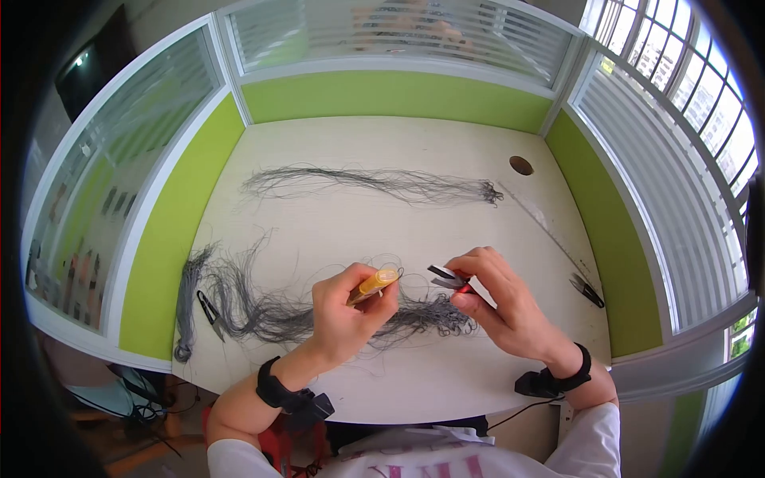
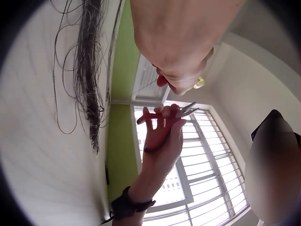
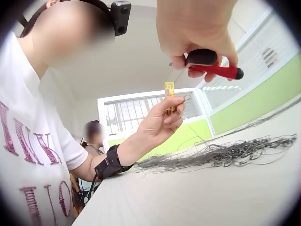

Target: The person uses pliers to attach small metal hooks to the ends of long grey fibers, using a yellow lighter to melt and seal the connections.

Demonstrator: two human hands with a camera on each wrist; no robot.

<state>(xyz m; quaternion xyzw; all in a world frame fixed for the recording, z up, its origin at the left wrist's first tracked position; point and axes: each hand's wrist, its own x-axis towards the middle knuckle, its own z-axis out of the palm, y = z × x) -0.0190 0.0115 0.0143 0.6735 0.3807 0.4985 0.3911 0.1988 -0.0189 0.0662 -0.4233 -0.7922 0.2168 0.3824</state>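
My left hand (image 1: 339,319) grips a short yellow see-through bar (image 1: 373,285) that points up. Between the same fingertips is a thin grey wire with a small looped end (image 3: 187,98), seen in the right wrist view. Just to the right, my right hand (image 1: 510,307) holds red-handled pliers (image 2: 162,116), their metal jaws parted and pointing toward the left hand. A gap separates the jaws from the wire loop. Below both hands, a long tangled bundle of grey wires (image 1: 275,317) lies across the table, its looped ends (image 3: 254,149) gathered at the right.
Farther back lies a second wire bundle (image 1: 374,183). A smaller bundle (image 1: 188,295) and black-handled snips (image 1: 210,309) lie at the left. On the right are a clear ruler (image 1: 546,227), another pair of snips (image 1: 588,291) and a table hole (image 1: 521,165). Green partitions (image 1: 398,95) enclose the table.
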